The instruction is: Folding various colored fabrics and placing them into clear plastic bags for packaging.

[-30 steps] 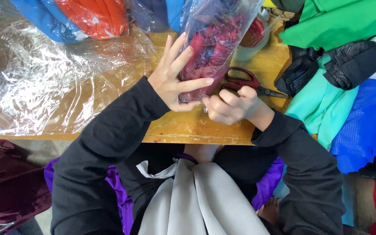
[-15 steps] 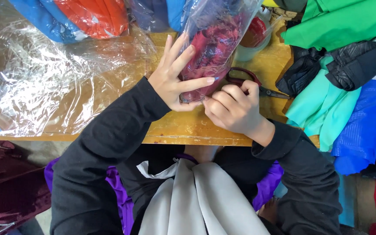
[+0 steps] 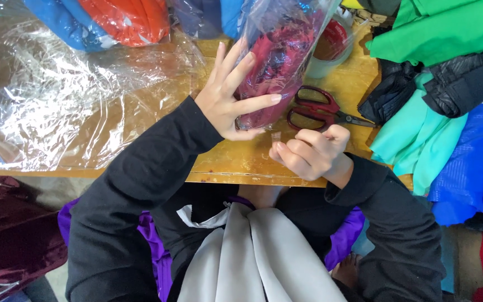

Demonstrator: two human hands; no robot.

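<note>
My left hand [image 3: 227, 103] grips the lower end of a clear plastic bag [image 3: 278, 53] stuffed with dark red cloth, thumb across its front and fingers spread up its side. The bag leans upright on the wooden table [image 3: 241, 159]. My right hand [image 3: 308, 154] is just below and right of the bag's bottom, its fingers curled with the fingertips pinching a small clear strip [image 3: 275, 136]. Red-handled scissors [image 3: 315, 109] lie on the table right of the bag, just above my right hand.
Crumpled clear plastic sheets [image 3: 62, 100] cover the table's left half. Bagged orange and blue garments [image 3: 113, 22] lie at the back left. A round tub [image 3: 331, 47] stands behind the bag. Green, black, teal and blue garments [image 3: 448, 112] pile up at the right. A maroon bag [image 3: 6, 235] sits below left.
My right hand has pulled down and away from the bag's bottom, uncovering the scissors. My left hand and the bag have stayed in place.
</note>
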